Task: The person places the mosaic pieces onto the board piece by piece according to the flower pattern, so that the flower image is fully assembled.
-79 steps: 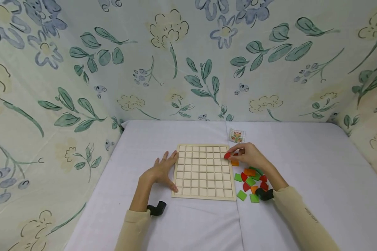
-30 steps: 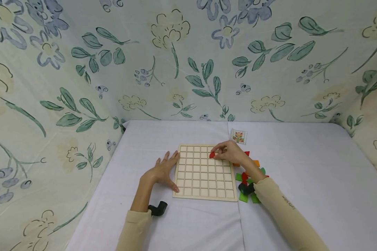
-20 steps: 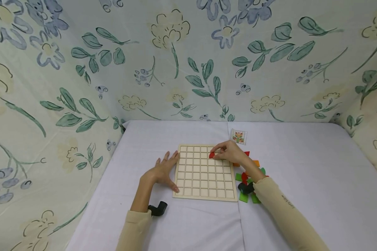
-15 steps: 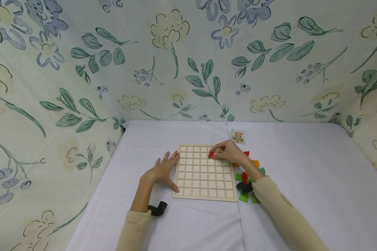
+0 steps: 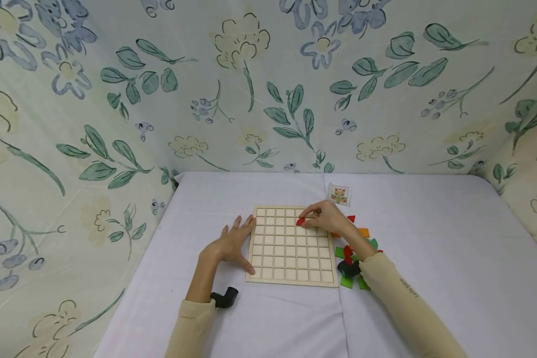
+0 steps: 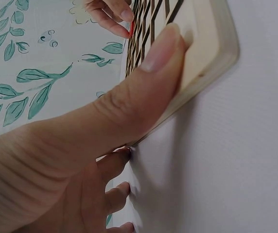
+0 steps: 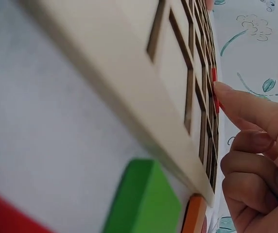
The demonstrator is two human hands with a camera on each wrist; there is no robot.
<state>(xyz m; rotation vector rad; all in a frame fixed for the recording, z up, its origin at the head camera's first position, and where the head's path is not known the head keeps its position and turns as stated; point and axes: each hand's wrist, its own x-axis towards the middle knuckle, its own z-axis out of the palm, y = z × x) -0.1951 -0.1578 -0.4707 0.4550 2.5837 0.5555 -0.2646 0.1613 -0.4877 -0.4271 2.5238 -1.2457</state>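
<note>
A square wooden grid board (image 5: 291,261) with rows of recessed cells lies flat on the white cloth. At its left edge my left hand (image 5: 227,244) is spread, the thumb (image 6: 153,73) resting on the near-left corner of the frame in the left wrist view. My right hand (image 5: 325,217) reaches over the board's upper right part and pinches a red tile (image 5: 301,222) between thumb and fingertips, at a cell in an upper row. From the right wrist view, the red tile (image 7: 215,90) appears at the grid surface; its underside is hidden.
Right of the board lie several loose tiles: a green tile (image 5: 346,282), an orange tile (image 5: 364,232), a red tile (image 5: 351,219) and others, partly under the right forearm. A small pattern card (image 5: 340,195) lies behind. Black wrist cameras (image 5: 225,298) sit on both wrists.
The right hand has carried the red tile leftward from the board's right edge to an upper cell, then shifted it only slightly. My left hand has stayed at the left edge.
</note>
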